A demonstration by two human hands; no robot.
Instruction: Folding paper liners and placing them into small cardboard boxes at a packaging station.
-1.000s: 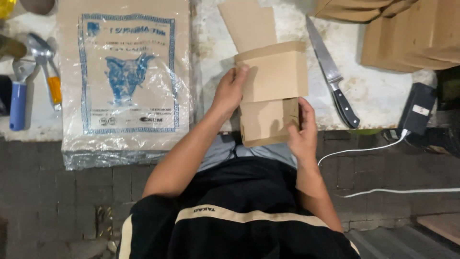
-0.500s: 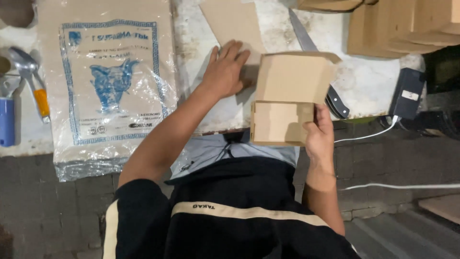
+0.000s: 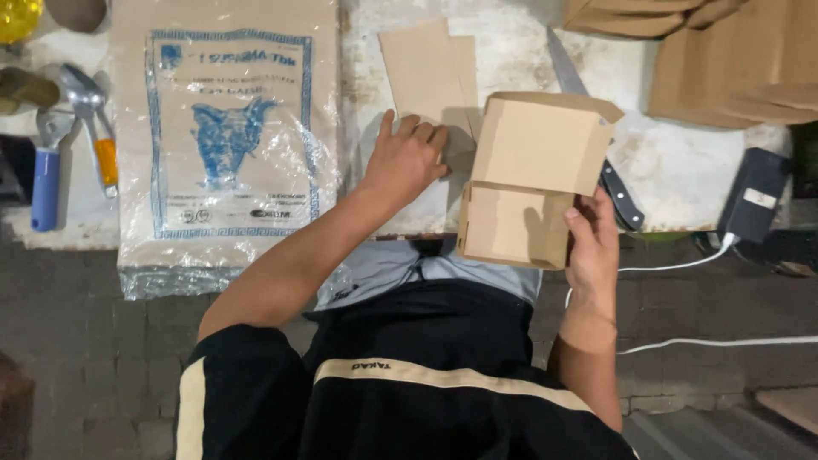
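I have a single view, from the camera worn on the head, looking almost straight down and close in. My own lap and the paved floor fill the near half; the pale surface [image 3: 699, 170] runs across the far half, cropped at left and right. No second view overlaps it.

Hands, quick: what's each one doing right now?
Left hand: open, flat on the cardboard sheet.
Right hand: closed on the folded cardboard box.
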